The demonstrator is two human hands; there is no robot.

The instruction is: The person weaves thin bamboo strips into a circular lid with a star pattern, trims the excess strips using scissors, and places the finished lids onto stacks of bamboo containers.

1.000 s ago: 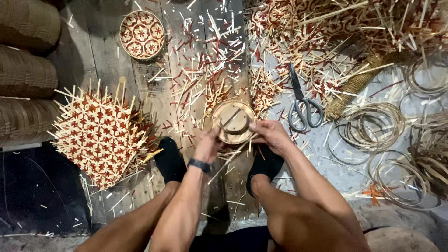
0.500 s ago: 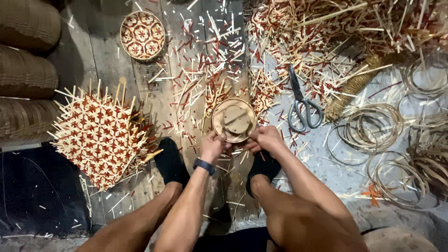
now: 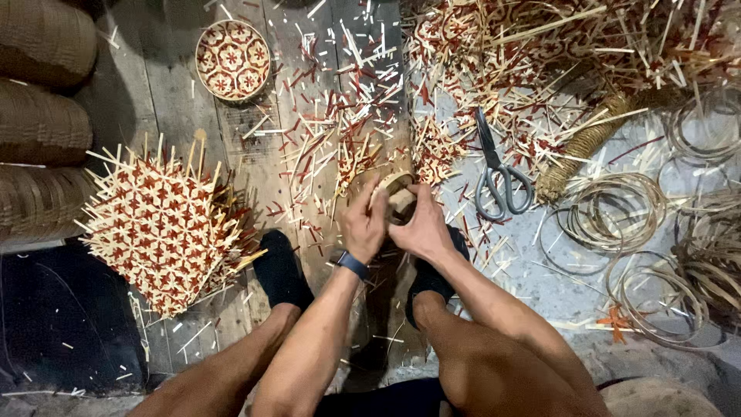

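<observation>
Both my hands grip a small round bamboo basket frame (image 3: 397,191), tilted on edge just ahead of my knees. My left hand (image 3: 364,224), with a dark wristband, holds its left side. On the frame's right side rests my right hand (image 3: 422,226), its fingers wrapped over the rim. Much of the frame is hidden by my fingers. Red and pale bamboo strips (image 3: 340,131) lie scattered on the wooden floor around it.
Scissors (image 3: 495,171) lie right of my hands. A stack of woven red-and-pale mats (image 3: 162,228) sits at left, a finished small round basket (image 3: 232,59) at the top. Coiled rings (image 3: 614,212) and a twine-wrapped bundle (image 3: 587,143) lie at right. Woven baskets (image 3: 42,116) line the left edge.
The round frame lay flat with its opening up; now my hands have closed around it and tipped it on edge, drawing it slightly nearer to me.
</observation>
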